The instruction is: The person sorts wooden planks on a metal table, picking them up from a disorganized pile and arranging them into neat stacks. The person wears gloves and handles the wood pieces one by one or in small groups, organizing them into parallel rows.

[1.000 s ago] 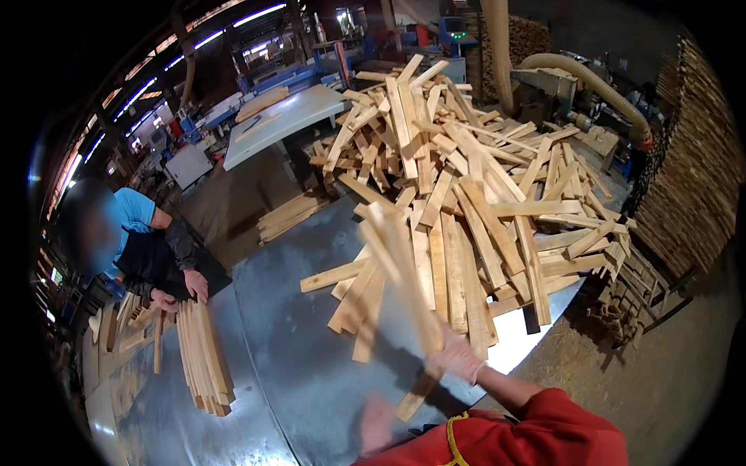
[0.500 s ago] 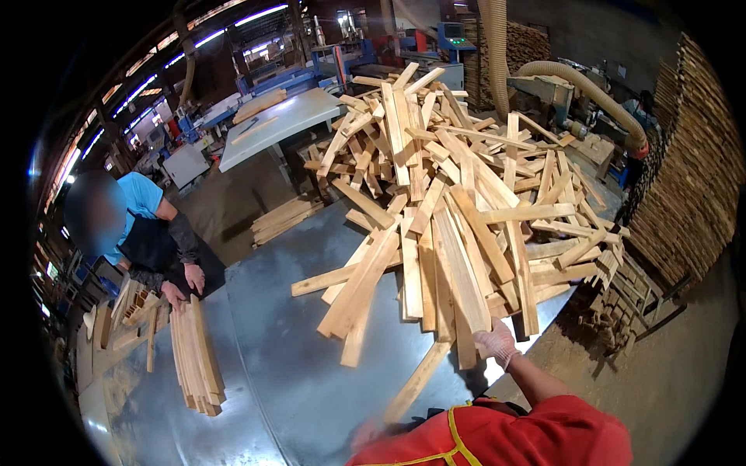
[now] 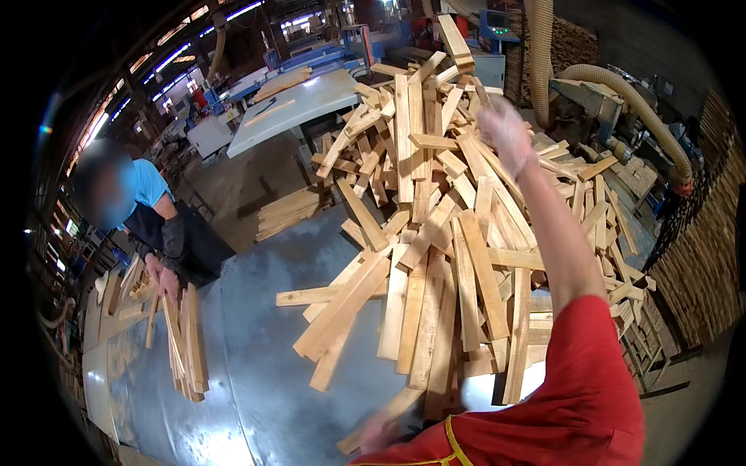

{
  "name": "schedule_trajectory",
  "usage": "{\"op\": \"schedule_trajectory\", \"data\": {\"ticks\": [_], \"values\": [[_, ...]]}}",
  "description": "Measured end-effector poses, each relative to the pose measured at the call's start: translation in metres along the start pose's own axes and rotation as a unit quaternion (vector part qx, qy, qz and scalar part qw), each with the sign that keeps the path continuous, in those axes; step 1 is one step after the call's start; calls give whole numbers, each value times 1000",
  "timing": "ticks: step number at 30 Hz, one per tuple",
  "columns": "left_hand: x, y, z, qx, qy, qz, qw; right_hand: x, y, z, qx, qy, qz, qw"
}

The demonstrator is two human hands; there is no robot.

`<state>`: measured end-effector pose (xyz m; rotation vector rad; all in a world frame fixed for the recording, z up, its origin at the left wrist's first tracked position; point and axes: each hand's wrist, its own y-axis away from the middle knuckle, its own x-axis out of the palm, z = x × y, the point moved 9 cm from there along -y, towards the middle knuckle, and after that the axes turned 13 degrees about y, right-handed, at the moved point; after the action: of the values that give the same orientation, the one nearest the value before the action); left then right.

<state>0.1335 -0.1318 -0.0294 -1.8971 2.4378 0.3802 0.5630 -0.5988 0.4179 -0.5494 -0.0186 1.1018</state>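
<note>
My right hand [image 3: 503, 133], in a pale glove, is raised over the far part of a big heap of wooden slats [image 3: 420, 268]. It is smeared by motion, so its grip is unclear. Just beyond its fingers a wooden slat [image 3: 454, 37] stands up above the heap; whether the hand touches it I cannot tell. At the near edge of the metal table [image 3: 268, 342], my left hand [image 3: 381, 432] is blurred and partly hidden by my red sleeve. It is at a slat [image 3: 404, 402] that points out of the heap toward me; its fingers do not show clearly.
On the left, a co-worker in a blue shirt [image 3: 151, 182] has both hands on a row of slats [image 3: 186, 349]. Behind are a pale machine table [image 3: 291, 109], a blue control panel [image 3: 497, 27] and ribbed hoses [image 3: 645, 97]. Stacked wood [image 3: 703, 225] rises at the right.
My right hand has left the long slat near the front of the heap and swung up and away to its far side. The view has shifted. The co-worker's hands have drawn together on the row.
</note>
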Motion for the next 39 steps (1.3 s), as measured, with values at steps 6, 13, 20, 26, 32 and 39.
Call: {"op": "schedule_trajectory", "data": {"ticks": [6, 13, 20, 26, 32, 39], "values": [[17, -3, -48, -89, 63, 23, 994, -13, 255, -173, 96, 352, 116, 924], [-8, -7, -27, -72, -217, 8, 973, -106, 464, -254, 251, 442, -4, 861], [-19, 54, -57, -16, -186, 32, 982, -77, 461, -255, 290, 311, 16, 905], [-53, 115, -27, -43, -168, 9, 985, -12, 536, -129, 334, -34, 56, 940], [-47, 85, 1, 21, -24, -40, 999, 134, 669, -126, 427, -107, 225, 869], [-31, 5, -56, -25, -494, -24, 869, 164, 591, -128, 245, -48, 412, 876]]}}
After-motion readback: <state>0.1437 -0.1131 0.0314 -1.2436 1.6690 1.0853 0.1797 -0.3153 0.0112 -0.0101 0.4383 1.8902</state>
